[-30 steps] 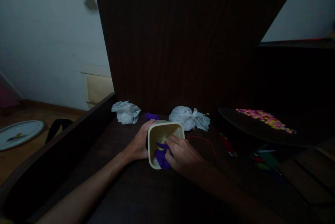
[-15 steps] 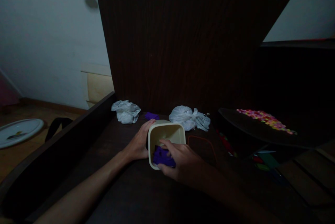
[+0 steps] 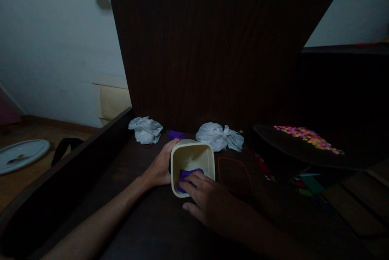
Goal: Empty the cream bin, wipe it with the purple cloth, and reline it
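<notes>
Plainly cream, square-mouthed container [image 3: 196, 155], corners rounded, purple cloth [image 3: 182, 174] inside.

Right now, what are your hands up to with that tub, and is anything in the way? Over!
Left hand holding tub. Right hand open, fingers over purple cloth inside. Only right hand crosses the opening; white bags behind.

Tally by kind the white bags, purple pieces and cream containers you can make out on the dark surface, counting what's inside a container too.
White bags: 2
Purple pieces: 2 (one inside the container, one behind it)
Cream container: 1
Total: 5
</notes>
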Available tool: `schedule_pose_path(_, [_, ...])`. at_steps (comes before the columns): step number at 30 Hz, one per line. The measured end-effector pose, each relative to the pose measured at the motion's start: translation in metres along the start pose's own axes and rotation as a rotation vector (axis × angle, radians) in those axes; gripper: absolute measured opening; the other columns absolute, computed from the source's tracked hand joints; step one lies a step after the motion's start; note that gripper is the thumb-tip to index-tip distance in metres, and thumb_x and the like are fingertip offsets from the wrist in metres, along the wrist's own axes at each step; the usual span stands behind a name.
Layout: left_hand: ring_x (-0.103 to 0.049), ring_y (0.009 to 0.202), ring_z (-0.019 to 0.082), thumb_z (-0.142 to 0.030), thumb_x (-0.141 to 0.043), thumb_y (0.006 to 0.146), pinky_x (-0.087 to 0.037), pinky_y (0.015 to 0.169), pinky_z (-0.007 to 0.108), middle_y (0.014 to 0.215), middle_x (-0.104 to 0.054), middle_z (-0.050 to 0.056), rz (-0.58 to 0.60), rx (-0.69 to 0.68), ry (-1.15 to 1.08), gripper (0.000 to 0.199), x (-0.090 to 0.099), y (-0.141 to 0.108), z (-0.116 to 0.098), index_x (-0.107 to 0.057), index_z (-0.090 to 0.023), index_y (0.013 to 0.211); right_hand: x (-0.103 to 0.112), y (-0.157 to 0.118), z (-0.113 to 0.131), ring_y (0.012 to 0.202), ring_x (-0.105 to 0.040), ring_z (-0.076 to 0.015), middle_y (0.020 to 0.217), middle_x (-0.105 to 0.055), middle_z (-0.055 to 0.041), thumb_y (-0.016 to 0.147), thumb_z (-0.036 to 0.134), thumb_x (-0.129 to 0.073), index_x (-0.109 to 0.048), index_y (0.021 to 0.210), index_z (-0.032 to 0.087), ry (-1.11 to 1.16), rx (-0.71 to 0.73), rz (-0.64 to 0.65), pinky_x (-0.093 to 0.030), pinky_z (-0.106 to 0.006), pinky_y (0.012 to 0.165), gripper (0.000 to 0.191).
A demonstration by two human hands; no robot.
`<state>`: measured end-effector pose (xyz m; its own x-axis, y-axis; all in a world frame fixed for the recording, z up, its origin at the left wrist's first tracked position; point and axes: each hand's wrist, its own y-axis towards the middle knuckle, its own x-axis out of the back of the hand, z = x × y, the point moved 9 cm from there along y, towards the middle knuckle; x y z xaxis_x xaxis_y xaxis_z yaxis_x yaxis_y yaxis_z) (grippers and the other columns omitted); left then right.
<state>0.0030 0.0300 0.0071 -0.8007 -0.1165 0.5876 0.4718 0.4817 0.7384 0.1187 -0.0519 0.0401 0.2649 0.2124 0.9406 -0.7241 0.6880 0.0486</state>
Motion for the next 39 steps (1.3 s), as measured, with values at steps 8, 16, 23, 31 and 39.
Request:
schedule_pose_path(8, [-0.041, 0.148, 0.045, -0.04, -0.086, 0.078, -0.042, 0.117, 0.067, 0.158, -0.037, 0.025, 0.02, -0.041, -0.015, 0.115, 0.001, 0.003, -0.007, -0.01, -0.024, 0.164, -0.011, -0.002, -0.005, 0.122, -0.064, -0.0345, 0.136, -0.066, -0.0263, 0.087, 0.025, -0.075, -0.061, 0.135, -0.002, -0.153, -0.074, 0.05, -0.052, -0.044, 0.105, 0.057])
schedule_pose_path(16, [-0.043, 0.146, 0.046, -0.044, -0.089, 0.073, -0.043, 0.117, 0.066, 0.159, -0.036, 0.026, 0.03, -0.028, 0.059, 0.132, -0.001, -0.001, -0.001, 0.004, -0.024, 0.164, -0.019, 0.0, -0.016, 0.091, -0.076, -0.024, 0.099, -0.079, -0.0188, 0.093, -0.004, -0.049, -0.074, 0.108, 0.006, -0.542, -0.127, -0.179, -0.06, -0.034, 0.083, 0.031])
schedule_pose_path(23, [-0.029, 0.153, 0.05, -0.048, -0.093, 0.067, -0.02, 0.124, 0.076, 0.165, -0.025, 0.028, 0.059, -0.008, 0.057, 0.137, -0.002, 0.007, -0.01, 0.0, -0.022, 0.164, -0.024, 0.002, -0.013, 0.102, -0.077, -0.0292, 0.11, -0.077, -0.0239, 0.095, 0.003, -0.055, -0.074, 0.11, 0.005, -0.595, -0.043, -0.225, -0.06, -0.038, 0.093, 0.025])
schedule_pose_path(31, [-0.043, 0.145, 0.048, -0.05, -0.092, 0.067, -0.04, 0.119, 0.068, 0.154, -0.041, 0.025, 0.068, -0.058, -0.075, 0.123, -0.002, 0.01, -0.003, -0.018, -0.021, 0.16, -0.036, 0.006, -0.011, 0.106, -0.076, -0.0303, 0.114, -0.077, -0.0242, 0.092, 0.0, -0.054, -0.075, 0.11, 0.005, -0.637, 0.025, -0.241, -0.063, -0.037, 0.089, 0.028])
schedule_pose_path(39, [-0.046, 0.142, 0.048, -0.054, -0.092, 0.063, -0.041, 0.117, 0.067, 0.151, -0.044, 0.025, 0.062, -0.049, -0.08, 0.124, -0.002, 0.014, -0.005, -0.02, -0.022, 0.159, -0.039, -0.011, -0.02, 0.11, -0.074, -0.0322, 0.118, -0.075, -0.0258, 0.093, 0.012, -0.063, -0.073, 0.119, 0.004, -0.587, 0.014, -0.259, -0.059, -0.046, 0.099, 0.029])
